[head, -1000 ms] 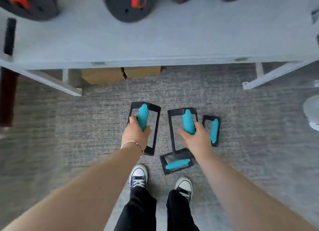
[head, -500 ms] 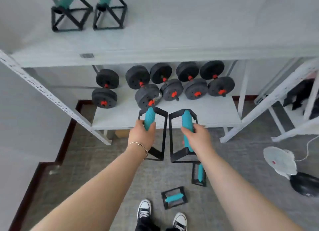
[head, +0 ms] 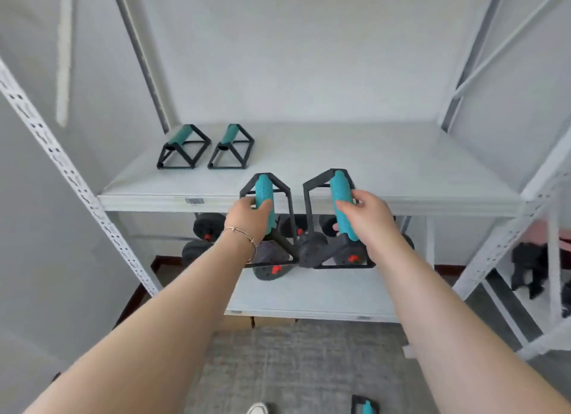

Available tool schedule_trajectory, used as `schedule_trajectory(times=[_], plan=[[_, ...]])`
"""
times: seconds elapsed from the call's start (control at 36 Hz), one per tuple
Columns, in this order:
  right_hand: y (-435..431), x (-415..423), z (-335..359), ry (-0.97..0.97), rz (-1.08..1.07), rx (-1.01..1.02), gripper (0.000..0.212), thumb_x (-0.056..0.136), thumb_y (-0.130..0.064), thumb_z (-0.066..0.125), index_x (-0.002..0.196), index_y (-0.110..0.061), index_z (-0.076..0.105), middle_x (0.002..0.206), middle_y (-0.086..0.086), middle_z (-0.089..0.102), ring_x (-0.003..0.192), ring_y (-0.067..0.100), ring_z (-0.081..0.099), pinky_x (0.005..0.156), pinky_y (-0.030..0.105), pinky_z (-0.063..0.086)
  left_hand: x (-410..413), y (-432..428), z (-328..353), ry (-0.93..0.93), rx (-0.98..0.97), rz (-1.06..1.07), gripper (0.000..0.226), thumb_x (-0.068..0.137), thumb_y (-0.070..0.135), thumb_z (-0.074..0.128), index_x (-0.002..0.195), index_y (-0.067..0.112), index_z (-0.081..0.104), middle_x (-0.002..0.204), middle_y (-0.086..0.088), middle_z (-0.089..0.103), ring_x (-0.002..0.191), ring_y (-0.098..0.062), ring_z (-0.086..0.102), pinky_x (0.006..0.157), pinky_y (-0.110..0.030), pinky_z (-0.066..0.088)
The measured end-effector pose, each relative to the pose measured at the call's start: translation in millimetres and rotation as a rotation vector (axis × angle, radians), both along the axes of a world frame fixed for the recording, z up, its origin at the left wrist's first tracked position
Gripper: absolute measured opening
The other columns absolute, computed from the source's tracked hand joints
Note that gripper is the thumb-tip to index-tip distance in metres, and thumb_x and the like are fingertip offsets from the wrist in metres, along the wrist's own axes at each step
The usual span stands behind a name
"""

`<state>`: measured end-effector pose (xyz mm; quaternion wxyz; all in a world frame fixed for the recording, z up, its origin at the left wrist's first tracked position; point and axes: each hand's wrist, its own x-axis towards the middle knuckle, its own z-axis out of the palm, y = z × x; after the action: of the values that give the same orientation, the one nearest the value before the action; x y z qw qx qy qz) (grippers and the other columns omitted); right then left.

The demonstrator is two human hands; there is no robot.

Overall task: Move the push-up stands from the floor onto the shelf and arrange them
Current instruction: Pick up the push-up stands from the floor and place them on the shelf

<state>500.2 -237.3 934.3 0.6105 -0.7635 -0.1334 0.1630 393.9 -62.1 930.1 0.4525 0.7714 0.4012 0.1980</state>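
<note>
My left hand (head: 247,217) grips the teal handle of one black-framed push-up stand (head: 264,194). My right hand (head: 366,216) grips the teal handle of a second stand (head: 340,188). Both stands hang in the air at the front edge of the white upper shelf (head: 370,172), frames pointing down and away. Two more push-up stands (head: 185,148) (head: 231,148) sit upright side by side at the shelf's back left. Another stand (head: 364,406) lies on the grey carpet at the bottom edge.
Black dumbbells with red collars (head: 204,228) lie on the lower shelf (head: 309,302), partly hidden behind my hands. White perforated uprights (head: 77,178) frame the rack. A second rack (head: 525,259) stands to the right. My shoe tip (head: 258,409) shows below.
Both hands lifted the two stands from the carpet up past the dumbbell shelf to the upper shelf's front edge. My view rose from the floor to the shelf.
</note>
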Motion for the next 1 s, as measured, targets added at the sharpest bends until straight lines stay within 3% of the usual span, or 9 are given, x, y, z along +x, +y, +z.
schedule_trajectory(times=[0.11,0.25,0.36,0.5,0.61,0.67,0.75,0.92,1.0], plan=[[30,35,22,-0.081,-0.007,-0.010,0.035,0.088,-0.020,0.062,0.123,-0.015,0.059,0.096,0.010,0.068,0.064,0.029,0.073,0.061,0.051,0.060,36,29,15,-0.084,-0.020,-0.021,0.022,0.081,0.042,0.052,0.094,0.025,0.058,0.091,-0.013,0.071,0.082,-0.032,0.072,0.077,-0.048,0.060],[80,88,42,-0.111,-0.029,-0.037,0.038,0.088,-0.020,0.062,0.125,-0.013,0.057,0.109,0.013,0.067,0.065,0.029,0.074,0.068,0.047,0.061,86,69,32,-0.117,-0.048,-0.073,0.020,0.088,0.038,0.052,0.102,0.026,0.057,0.094,-0.011,0.071,0.085,-0.029,0.072,0.081,-0.045,0.060],[121,129,51,-0.087,-0.053,-0.035,0.025,0.088,-0.018,0.061,0.113,-0.018,0.058,0.106,0.009,0.065,0.070,0.032,0.075,0.070,0.041,0.060,133,108,33,-0.115,-0.053,-0.105,0.037,0.087,0.042,0.051,0.117,0.022,0.060,0.094,-0.008,0.072,0.086,-0.026,0.071,0.083,-0.044,0.059],[167,183,40,-0.057,-0.107,-0.086,0.028,0.087,-0.018,0.061,0.115,-0.018,0.059,0.096,0.007,0.066,0.070,0.032,0.075,0.065,0.037,0.057,196,153,25,-0.083,-0.065,-0.158,0.030,0.091,0.039,0.050,0.113,0.021,0.061,0.088,-0.006,0.069,0.083,-0.026,0.071,0.080,-0.044,0.060],[195,222,23,-0.023,-0.139,-0.154,0.012,0.085,-0.017,0.060,0.096,-0.012,0.063,0.077,0.007,0.064,0.072,0.035,0.074,0.069,0.042,0.056,238,188,12,-0.021,-0.061,-0.168,0.025,0.093,0.036,0.050,0.110,0.019,0.059,0.075,0.003,0.059,0.075,-0.020,0.063,0.073,-0.036,0.058],[206,238,14,0.016,-0.151,-0.162,0.012,0.086,-0.016,0.060,0.095,-0.008,0.064,0.078,0.008,0.062,0.071,0.036,0.075,0.068,0.041,0.055,255,205,5,0.018,-0.061,-0.173,0.029,0.093,0.035,0.050,0.108,0.013,0.061,0.075,-0.001,0.060,0.067,-0.017,0.058,0.061,-0.029,0.051],[220,257,2,0.041,-0.151,-0.177,0.019,0.086,-0.016,0.060,0.099,-0.003,0.065,0.080,0.008,0.062,0.070,0.035,0.075,0.070,0.040,0.055,277,226,-4,0.042,-0.089,-0.188,0.032,0.093,0.033,0.051,0.103,0.006,0.065,0.074,-0.005,0.060,0.063,-0.020,0.055,0.060,-0.028,0.047],[238,278,0,0.015,-0.144,-0.242,0.021,0.087,-0.020,0.060,0.102,-0.005,0.065,0.078,0.007,0.064,0.069,0.033,0.075,0.066,0.037,0.054,305,245,-8,0.045,-0.084,-0.219,0.022,0.094,0.032,0.050,0.097,0.013,0.061,0.069,0.000,0.055,0.059,-0.013,0.052,0.051,-0.024,0.042],[241,280,-2,-0.060,-0.164,-0.340,0.028,0.080,-0.029,0.058,0.095,-0.006,0.065,0.084,0.017,0.068,0.074,0.035,0.073,0.069,0.046,0.058,309,248,-7,0.073,-0.035,-0.227,0.017,0.094,0.031,0.050,0.092,0.016,0.055,0.070,-0.001,0.055,0.058,-0.012,0.050,0.051,-0.025,0.041]])
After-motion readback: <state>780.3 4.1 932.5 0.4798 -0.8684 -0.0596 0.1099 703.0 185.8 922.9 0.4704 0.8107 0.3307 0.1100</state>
